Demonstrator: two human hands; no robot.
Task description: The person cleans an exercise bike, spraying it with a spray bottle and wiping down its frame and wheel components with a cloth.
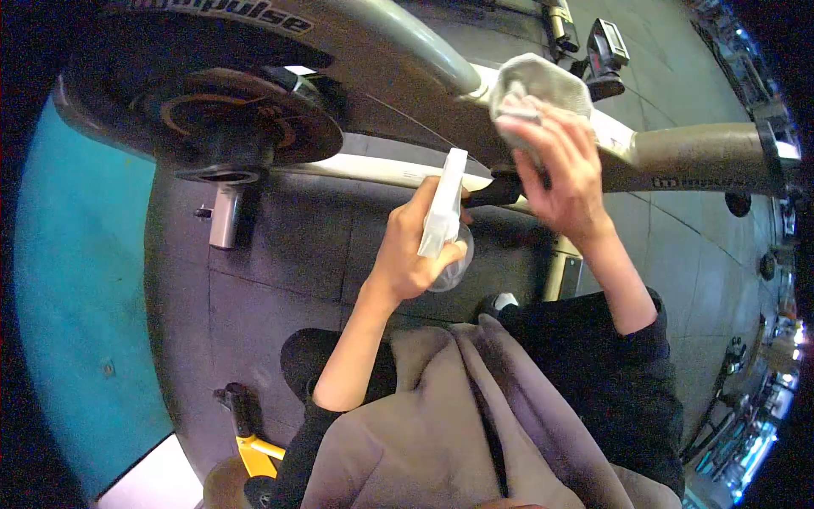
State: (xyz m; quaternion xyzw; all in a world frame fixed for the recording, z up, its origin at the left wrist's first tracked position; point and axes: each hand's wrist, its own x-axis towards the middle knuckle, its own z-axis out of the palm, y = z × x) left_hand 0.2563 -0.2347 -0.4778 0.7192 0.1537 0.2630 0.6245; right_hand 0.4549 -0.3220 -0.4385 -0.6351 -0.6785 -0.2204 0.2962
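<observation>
My left hand (pixel 405 250) is wrapped round a spray bottle with a white trigger head (pixel 445 204); its clear body shows partly below the hand. My right hand (pixel 566 174) grips a light grey cloth (pixel 549 78), which lies against the upper frame of an exercise bike (pixel 398 106). Motion blurs the fingertips on the cloth slightly. Between my two hands, a black part of the bike (pixel 496 192) sticks out from the frame. The spray bottle is apart from the cloth.
A large round flywheel housing (pixel 212 119) with a crank takes up the upper left. A pedal (pixel 606 55) stands beyond the frame. Dark floor tiles (pixel 280 297) lie below, a teal surface (pixel 80 280) is at left, and a yellow machine part (pixel 256 456) at lower left.
</observation>
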